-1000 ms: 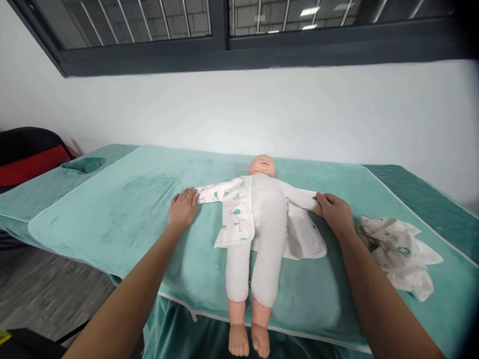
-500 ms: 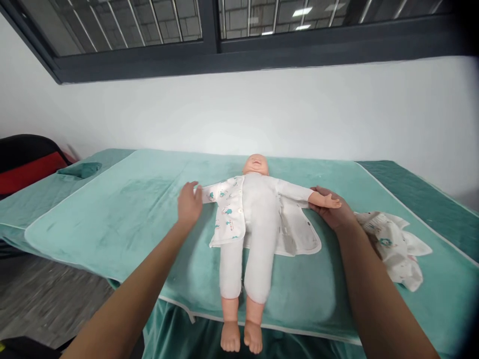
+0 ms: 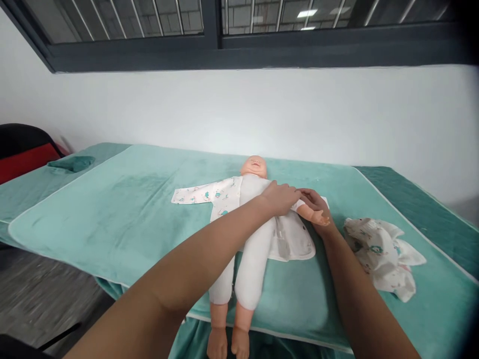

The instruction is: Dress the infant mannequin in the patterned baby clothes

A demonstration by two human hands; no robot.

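Left hand shifted from the patterned sleeve to the doll's other arm, right hand beneath that arm, fingers' grip impossible to tell, doll face-up on green mat.

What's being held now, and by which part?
Apparently the doll, by its picture-right arm: right hand behind the lower part, left hand over the upper part. Grip closure is hidden.

Dark-framed window, white wall, gray floor, black-and-red object at left
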